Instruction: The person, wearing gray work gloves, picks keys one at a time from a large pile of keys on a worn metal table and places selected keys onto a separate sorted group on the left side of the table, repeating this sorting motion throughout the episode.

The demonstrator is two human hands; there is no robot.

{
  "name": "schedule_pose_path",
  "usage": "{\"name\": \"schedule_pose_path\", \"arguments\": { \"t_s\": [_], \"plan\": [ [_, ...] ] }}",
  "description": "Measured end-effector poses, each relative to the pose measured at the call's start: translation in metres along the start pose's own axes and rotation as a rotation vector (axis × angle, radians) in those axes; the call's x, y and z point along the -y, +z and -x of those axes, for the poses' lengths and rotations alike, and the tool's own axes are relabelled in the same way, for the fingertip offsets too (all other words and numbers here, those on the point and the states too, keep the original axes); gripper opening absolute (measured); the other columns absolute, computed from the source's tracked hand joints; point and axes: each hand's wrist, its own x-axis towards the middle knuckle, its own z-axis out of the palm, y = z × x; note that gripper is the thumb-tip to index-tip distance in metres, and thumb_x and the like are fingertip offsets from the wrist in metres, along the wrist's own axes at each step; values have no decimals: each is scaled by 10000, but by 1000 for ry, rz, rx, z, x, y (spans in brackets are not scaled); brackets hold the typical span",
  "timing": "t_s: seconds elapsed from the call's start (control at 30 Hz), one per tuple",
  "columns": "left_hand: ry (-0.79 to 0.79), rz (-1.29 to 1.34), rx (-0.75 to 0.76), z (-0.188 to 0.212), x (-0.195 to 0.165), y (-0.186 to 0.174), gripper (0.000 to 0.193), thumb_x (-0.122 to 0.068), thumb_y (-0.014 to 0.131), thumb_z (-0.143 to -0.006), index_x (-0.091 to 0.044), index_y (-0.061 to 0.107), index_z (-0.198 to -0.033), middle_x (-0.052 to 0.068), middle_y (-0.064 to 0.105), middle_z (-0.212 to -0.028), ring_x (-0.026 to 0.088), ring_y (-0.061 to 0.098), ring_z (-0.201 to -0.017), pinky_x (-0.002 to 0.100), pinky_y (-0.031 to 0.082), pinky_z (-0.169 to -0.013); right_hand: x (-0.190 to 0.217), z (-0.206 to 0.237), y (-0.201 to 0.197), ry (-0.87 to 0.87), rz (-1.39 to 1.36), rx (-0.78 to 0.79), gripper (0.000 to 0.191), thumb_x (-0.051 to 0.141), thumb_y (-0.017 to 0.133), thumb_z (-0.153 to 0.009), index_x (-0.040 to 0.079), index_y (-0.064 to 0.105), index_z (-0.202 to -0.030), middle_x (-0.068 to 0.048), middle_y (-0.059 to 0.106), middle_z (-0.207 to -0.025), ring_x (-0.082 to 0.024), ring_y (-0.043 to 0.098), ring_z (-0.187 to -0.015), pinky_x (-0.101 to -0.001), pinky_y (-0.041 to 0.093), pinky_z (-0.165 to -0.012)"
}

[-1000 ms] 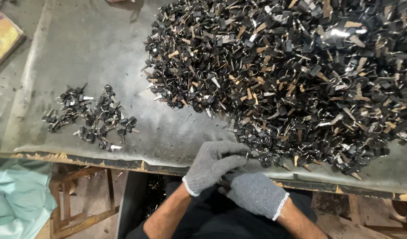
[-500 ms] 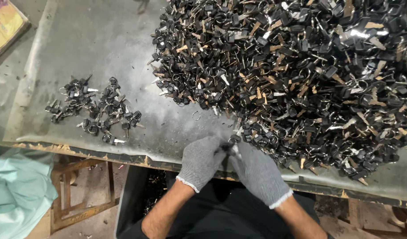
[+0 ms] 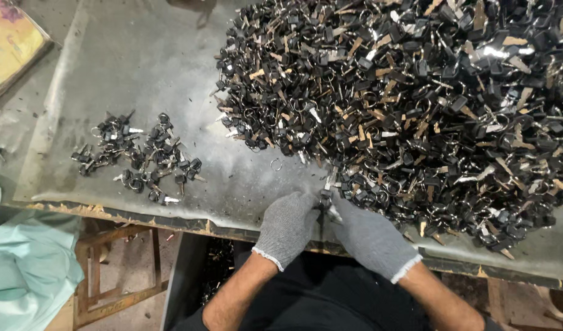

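We look down on our two hands in grey knit gloves, held together at the near edge of a worn grey table (image 3: 140, 73). The left hand (image 3: 287, 225) and right hand (image 3: 367, 236) meet fingertip to fingertip, both pinched shut on a small black-headed key (image 3: 325, 205) with a metal blade — it sits right between the two hands, partly hidden by the gloves. Just beyond the right hand, and spreading far out to that side, lies a huge heap of keys (image 3: 428, 110) with black heads, brass and silver blades and loose rings. Well off to the outside of the left hand sits a small cluster of keys (image 3: 143, 159), set apart from the heap. A single loose ring (image 3: 276, 164) lies on the bare table a little ahead of the left hand. We judge the step in hand to be working on one key or set taken from the heap — fitting or checking it between the fingers. The next move seems to call for a firm pinch and a careful carry past the left hand toward the small cluster.
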Motion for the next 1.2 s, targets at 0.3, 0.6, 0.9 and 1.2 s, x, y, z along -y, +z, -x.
{"name": "schedule_pose_path", "arguments": {
  "t_s": [0.3,0.6,0.9,1.2],
  "plan": [
    [-7,-106,140,-9,8,6,123,-117,638,-892,-52,695,-979,171,695,-885,394,694,-849,511,549,-763,20,-4,33,-51,79,-495,506,221,571,-970,-25,452,-1396,-197,694,-1002,-385,698,-910,-486,582,-693],
    [50,54,83,-23,-9,-28,434,-47,590,-821,11,601,-1252,224,666,-1124,425,695,-830,521,556,-738,2,-3,12,-161,408,-398,633,163,596,-895,85,464,-1509,-99,676,-896,-281,729,-658,-428,582,-512],
    [66,-52,109,-26,-6,-22,188,-99,629,-873,-62,691,-1046,220,729,-962,432,703,-936,529,546,-825,18,-12,28,-95,140,-490,379,100,547,-990,-39,506,-1341,-198,716,-830,-357,734,-730,-456,598,-590],
    [-6,48,109,-9,7,-12,203,-121,694,-826,-35,688,-1011,204,707,-874,423,685,-882,544,525,-769,13,1,-6,33,-36,-27,641,293,521,-1053,14,287,-1581,-242,744,-847,-379,726,-799,-476,575,-743]
  ]
}}
